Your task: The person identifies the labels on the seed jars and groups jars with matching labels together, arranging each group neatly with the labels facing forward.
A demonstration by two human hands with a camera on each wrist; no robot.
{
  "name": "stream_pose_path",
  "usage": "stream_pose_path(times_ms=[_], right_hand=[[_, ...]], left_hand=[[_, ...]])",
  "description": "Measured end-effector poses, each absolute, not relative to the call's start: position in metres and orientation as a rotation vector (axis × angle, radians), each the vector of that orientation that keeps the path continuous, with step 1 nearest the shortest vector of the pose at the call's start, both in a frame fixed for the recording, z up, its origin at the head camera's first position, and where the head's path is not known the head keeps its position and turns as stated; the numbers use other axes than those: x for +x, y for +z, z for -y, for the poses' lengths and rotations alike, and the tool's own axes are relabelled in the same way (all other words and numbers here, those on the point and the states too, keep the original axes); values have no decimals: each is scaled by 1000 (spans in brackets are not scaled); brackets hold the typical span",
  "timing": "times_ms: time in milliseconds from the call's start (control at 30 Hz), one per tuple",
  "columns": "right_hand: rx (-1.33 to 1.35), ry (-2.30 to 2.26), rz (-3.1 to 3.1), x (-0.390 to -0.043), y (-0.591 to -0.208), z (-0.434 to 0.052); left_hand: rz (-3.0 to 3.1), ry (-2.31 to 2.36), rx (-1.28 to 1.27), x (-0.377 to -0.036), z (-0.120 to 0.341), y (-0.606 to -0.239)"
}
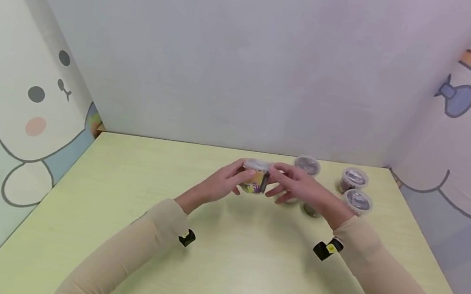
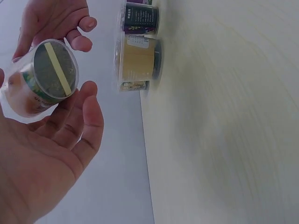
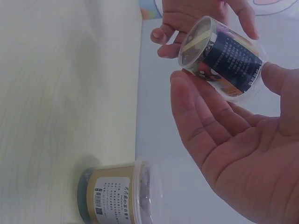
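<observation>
Raised over the back of the table, a small lidded plastic cup (image 1: 256, 178) is held between both hands. Its clear sides carry a colourful wrap with a dark text panel (image 3: 233, 63), and a pale yellow strip (image 2: 57, 69) crosses its base. My left hand (image 1: 223, 181) grips the cup from the left, thumb across its front. From the right, my right hand (image 1: 300, 183) holds it, thumb at the lid rim and fingers along the side towards the base. In the wrist views the cup is tilted, base towards the cameras.
Several similar lidded cups stand at the back right, including one cup (image 1: 354, 181) near the corner, another cup (image 1: 357, 202) before it, and a cup (image 1: 307, 165) behind my right hand. A tan-labelled cup (image 3: 112, 193) stands near that hand. A wall (image 1: 251, 55) borders the table (image 1: 241, 274).
</observation>
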State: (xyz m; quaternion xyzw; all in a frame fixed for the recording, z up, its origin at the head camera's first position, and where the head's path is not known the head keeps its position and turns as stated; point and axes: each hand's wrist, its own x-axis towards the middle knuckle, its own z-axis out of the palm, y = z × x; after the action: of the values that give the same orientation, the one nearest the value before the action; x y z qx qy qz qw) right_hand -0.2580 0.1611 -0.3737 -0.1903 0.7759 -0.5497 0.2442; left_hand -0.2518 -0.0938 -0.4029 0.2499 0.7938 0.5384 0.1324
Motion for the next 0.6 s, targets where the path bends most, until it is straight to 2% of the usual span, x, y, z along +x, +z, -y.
stream_pose_path(times_ms=[600], right_hand=[[-537,-1543,-2143,-257,-381,-156]], left_hand=[[-2231,1661,677,-250,83,-409]])
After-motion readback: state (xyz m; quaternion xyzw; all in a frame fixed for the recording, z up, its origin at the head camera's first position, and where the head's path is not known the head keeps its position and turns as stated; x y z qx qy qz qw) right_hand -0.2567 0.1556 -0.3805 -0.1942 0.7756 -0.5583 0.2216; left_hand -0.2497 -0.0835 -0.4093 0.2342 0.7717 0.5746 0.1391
